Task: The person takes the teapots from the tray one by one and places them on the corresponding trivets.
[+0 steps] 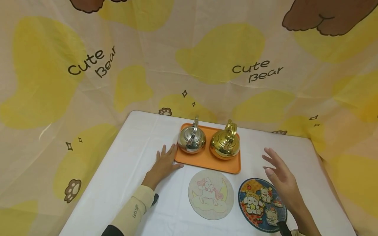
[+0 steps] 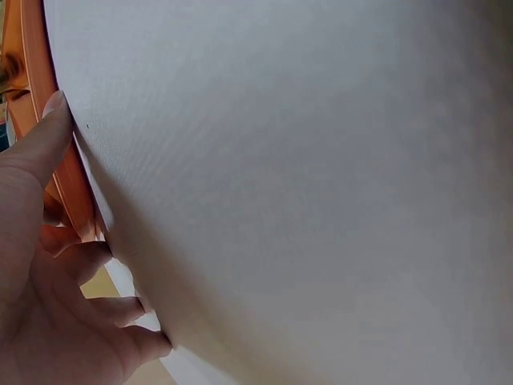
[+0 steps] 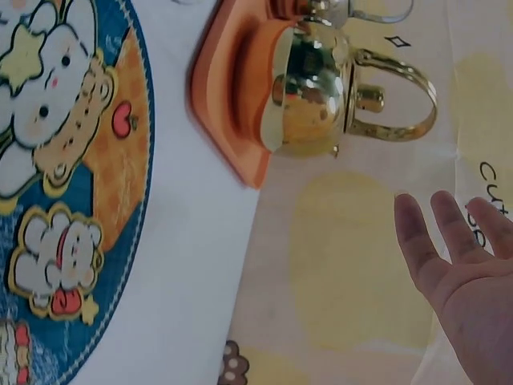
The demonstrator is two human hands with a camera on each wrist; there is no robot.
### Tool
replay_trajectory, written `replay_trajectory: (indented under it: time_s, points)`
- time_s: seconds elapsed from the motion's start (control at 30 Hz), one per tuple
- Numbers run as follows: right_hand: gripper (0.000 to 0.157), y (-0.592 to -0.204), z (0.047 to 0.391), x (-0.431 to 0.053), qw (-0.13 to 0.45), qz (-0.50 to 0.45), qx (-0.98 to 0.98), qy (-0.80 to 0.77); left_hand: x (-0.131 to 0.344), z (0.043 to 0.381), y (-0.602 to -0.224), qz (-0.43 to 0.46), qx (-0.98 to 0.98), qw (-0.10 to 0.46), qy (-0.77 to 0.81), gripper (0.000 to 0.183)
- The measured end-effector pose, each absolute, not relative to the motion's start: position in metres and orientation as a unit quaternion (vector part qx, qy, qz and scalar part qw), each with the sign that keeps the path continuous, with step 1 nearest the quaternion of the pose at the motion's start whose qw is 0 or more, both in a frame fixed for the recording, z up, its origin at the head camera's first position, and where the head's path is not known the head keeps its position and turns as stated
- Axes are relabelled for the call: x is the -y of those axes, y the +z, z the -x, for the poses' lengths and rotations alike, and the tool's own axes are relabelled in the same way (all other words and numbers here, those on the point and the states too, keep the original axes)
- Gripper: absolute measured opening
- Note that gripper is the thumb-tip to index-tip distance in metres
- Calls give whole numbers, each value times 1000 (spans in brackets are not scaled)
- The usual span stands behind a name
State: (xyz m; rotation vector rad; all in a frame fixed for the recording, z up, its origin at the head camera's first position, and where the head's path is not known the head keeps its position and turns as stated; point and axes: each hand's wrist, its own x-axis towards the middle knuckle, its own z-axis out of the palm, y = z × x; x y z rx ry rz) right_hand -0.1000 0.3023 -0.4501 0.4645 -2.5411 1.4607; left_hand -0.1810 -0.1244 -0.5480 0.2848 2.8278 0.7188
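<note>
An orange tray (image 1: 203, 163) lies near the back of the white table, bearing a silver teapot (image 1: 191, 139) on its left and a gold teapot (image 1: 225, 144) on its right. My left hand (image 1: 164, 165) rests at the tray's left edge, fingers spread. In the left wrist view the thumb touches the rim of the orange tray (image 2: 78, 196). To the right of the tray, my right hand (image 1: 282, 178) is raised above the table with its fingers extended and nothing in them. The right wrist view shows the gold teapot (image 3: 313, 88) apart from that hand.
A pale round mat (image 1: 211, 209) with a unicorn picture lies in front of the tray. Right of it is a blue round mat (image 1: 248, 216) with cartoon bears, partly under the right forearm. A yellow-patterned cloth (image 1: 203, 55) hangs behind the white table (image 1: 130, 147).
</note>
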Motion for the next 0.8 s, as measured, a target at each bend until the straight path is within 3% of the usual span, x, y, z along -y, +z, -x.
replay_trajectory:
  time_s: [0.8]
  points:
    - [67, -482, 107, -253, 35, -166, 811, 560, 122, 181, -548, -94, -959, 107, 246, 100]
